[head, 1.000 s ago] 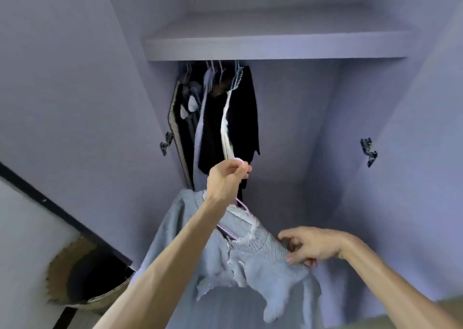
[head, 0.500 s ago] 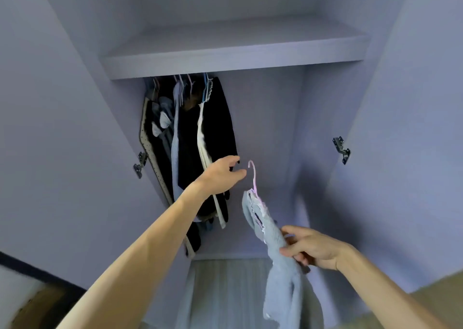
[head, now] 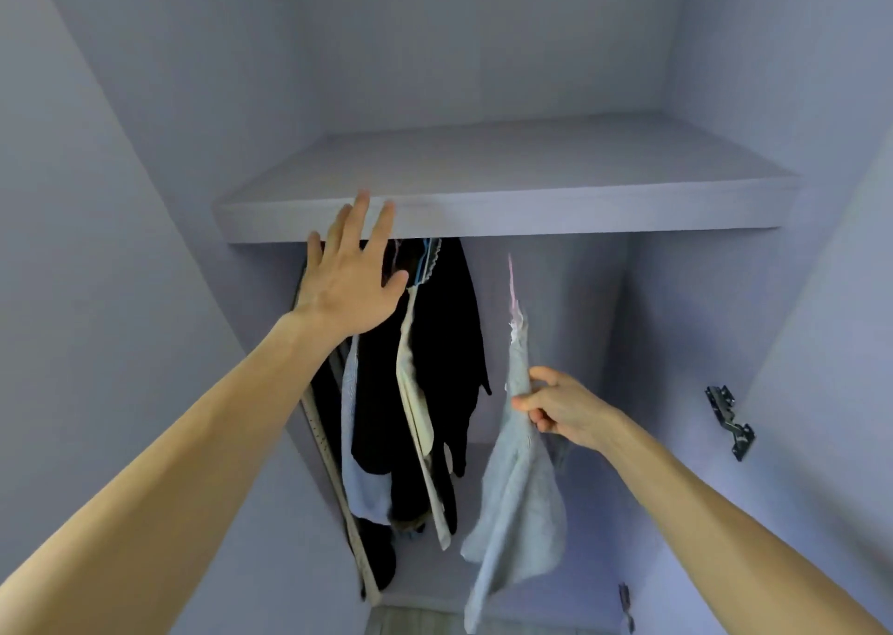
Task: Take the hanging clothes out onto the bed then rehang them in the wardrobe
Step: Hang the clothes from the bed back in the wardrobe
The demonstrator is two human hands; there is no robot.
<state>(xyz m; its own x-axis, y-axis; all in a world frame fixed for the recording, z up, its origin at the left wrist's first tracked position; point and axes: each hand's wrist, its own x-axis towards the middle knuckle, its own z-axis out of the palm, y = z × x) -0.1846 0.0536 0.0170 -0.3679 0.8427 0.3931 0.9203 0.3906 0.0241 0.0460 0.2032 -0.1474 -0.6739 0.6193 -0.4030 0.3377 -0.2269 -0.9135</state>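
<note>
Blue top, pinched in the right hand with the left hand spread wide, probably needs its pink hook hung next.

Pale blue top on pink hanger

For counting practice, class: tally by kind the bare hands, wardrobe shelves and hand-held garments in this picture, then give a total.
Bare hands: 2 (left hand, right hand)
Lilac-grey flat wardrobe shelf: 1
Pale blue knitted garment, pinched by the right hand: 1
Total: 4
</note>
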